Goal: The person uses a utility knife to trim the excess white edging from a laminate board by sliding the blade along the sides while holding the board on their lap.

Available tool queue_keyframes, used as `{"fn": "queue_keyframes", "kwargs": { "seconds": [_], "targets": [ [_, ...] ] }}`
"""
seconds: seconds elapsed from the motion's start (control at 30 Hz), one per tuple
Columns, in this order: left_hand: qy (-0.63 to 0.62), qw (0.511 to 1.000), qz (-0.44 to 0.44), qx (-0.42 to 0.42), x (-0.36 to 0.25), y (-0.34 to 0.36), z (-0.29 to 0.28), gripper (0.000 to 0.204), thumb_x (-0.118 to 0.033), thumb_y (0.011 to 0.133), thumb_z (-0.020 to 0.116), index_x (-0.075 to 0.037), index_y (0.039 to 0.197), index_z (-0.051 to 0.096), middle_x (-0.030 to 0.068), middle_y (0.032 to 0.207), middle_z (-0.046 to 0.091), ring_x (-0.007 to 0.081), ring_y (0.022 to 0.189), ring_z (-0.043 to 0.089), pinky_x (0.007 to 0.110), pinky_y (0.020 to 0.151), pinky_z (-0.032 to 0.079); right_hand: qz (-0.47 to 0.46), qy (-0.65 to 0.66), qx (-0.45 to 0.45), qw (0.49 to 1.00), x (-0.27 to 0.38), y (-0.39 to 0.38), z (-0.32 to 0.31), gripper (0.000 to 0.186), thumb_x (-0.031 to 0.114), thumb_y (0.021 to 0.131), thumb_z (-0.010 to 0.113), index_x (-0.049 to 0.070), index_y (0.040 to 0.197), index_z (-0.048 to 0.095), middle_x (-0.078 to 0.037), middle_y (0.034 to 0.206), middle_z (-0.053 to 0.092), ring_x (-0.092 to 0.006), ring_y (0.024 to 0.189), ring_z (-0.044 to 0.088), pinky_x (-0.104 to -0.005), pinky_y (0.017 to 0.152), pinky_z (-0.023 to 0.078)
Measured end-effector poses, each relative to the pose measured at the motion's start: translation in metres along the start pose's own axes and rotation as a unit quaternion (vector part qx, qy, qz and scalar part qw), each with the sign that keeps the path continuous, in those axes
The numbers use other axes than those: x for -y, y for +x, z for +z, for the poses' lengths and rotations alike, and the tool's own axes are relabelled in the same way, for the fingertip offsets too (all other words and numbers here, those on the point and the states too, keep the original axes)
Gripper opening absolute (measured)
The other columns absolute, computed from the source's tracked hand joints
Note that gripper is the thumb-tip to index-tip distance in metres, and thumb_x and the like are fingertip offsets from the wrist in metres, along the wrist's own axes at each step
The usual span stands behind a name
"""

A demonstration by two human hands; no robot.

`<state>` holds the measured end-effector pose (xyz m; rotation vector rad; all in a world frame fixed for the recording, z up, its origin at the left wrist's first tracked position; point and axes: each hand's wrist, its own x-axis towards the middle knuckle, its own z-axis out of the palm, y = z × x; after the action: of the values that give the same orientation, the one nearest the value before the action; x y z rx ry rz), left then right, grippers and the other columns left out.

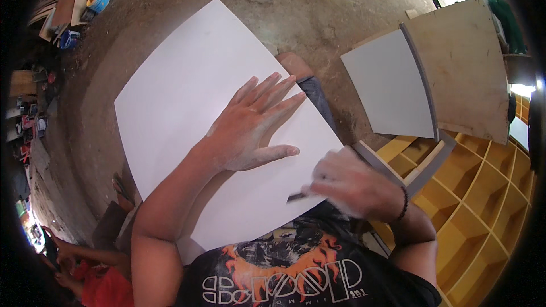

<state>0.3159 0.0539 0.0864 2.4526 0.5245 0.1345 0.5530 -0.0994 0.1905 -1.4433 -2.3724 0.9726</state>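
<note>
A large white board (170, 85) lies across my lap. My left hand (250, 119) rests flat on it, fingers stretched toward its far right edge and thumb spread apart; pale dust coats the skin. Near the board's right corner, my right hand (352, 185) is closed and smeared by motion. From its fingers a thin dark tool (296, 197) sticks out toward the board's near edge. Most of that tool is hidden in the fist, and its exact kind cannot be made out.
A grey-white panel (389, 85) leans beside a plywood sheet (460, 68) on the right. Below them stands a yellow compartmented cabinet (469, 193). Blue-and-yellow buckets (98, 1) sit at the far left. A person in red (105, 284) is at the lower left.
</note>
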Motion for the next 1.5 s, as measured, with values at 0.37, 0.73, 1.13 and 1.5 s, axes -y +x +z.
{"fn": "queue_keyframes", "kwargs": {
  "seconds": [0.37,0.73,1.13,1.5],
  "targets": [
    [-0.002,1.000,-0.007,0.001,0.002,0.001,0.002,0.106,-0.079,0.090,0.072,-0.021,0.174,0.043,0.0146,0.185,0.027,0.0360,0.172,0.019,0.058,0.142,0.013,0.028,-0.011,-0.015,0.999,-0.016,0.004,-0.016,0.012,0.012,0.105,0.060,0.011,0.108,0.071,-0.008,0.095,0.056,-0.0257,0.094,0.059,-0.0416,0.087,0.045],
    [-0.007,1.000,0.001,0.009,0.001,0.003,0.001,0.104,-0.078,0.093,0.070,-0.020,0.174,0.042,0.0152,0.185,0.026,0.0363,0.172,0.020,0.059,0.142,0.012,-0.067,0.069,0.061,0.994,0.007,0.014,0.002,0.009,0.012,0.101,0.067,0.011,0.108,0.072,-0.008,0.099,0.060,-0.0259,0.096,0.061,-0.0424,0.085,0.046],
    [-0.004,1.000,0.000,0.004,0.001,-0.001,0.002,0.104,-0.074,0.093,0.072,-0.019,0.175,0.040,0.0155,0.185,0.026,0.0368,0.172,0.020,0.059,0.141,0.013,-0.006,0.018,0.034,0.999,-0.013,0.017,-0.009,0.013,0.018,0.105,0.058,0.009,0.108,0.068,-0.008,0.098,0.054,-0.0265,0.100,0.057,-0.0424,0.087,0.043],
    [0.003,1.000,0.000,0.001,0.001,0.000,0.004,0.104,-0.073,0.092,0.074,-0.019,0.175,0.040,0.0158,0.185,0.028,0.0370,0.172,0.021,0.059,0.141,0.013,-0.068,0.054,0.062,0.994,0.005,0.016,0.018,0.020,0.012,0.101,0.059,0.012,0.117,0.072,-0.009,0.099,0.057,-0.0272,0.098,0.059,-0.0429,0.086,0.044]
  ]
}}
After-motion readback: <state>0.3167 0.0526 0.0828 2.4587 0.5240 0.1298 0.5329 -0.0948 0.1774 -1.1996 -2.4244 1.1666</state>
